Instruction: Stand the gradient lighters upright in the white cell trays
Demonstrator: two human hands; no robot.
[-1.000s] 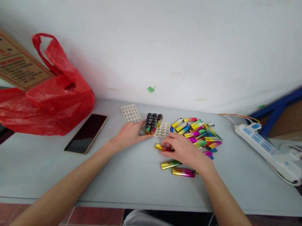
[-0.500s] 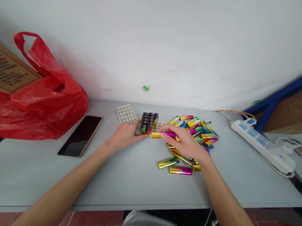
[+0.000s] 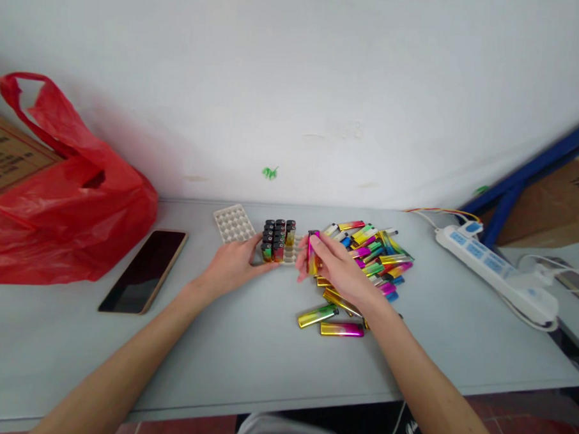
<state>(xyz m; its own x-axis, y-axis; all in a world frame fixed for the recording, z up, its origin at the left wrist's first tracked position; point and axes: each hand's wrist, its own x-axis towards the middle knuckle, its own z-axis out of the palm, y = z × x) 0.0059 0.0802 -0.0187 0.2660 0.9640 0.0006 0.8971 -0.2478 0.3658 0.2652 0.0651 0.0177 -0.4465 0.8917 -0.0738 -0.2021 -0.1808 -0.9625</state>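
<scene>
My right hand (image 3: 338,270) pinches a pink and yellow lighter (image 3: 311,253) and holds it upright just right of a white slotted tray (image 3: 290,254). Several lighters (image 3: 276,239) stand in the tray's left slots, black caps up. My left hand (image 3: 232,266) rests against the tray's left side, fingers curved round it. A pile of shiny coloured lighters (image 3: 372,252) lies right of my right hand. Two more lighters, a gold-green one (image 3: 316,315) and a gold-pink one (image 3: 342,329), lie flat near my right wrist.
A second empty white tray (image 3: 232,222) lies behind the left hand. A dark phone (image 3: 144,271) lies at the left, beside a red plastic bag (image 3: 64,197) and a cardboard box (image 3: 9,153). A white power strip (image 3: 495,274) with cables lies at the right.
My right hand picked a pink and yellow lighter off the table, carried it leftwards and turned it from flat to upright beside the tray. The left hand stayed at the tray.
</scene>
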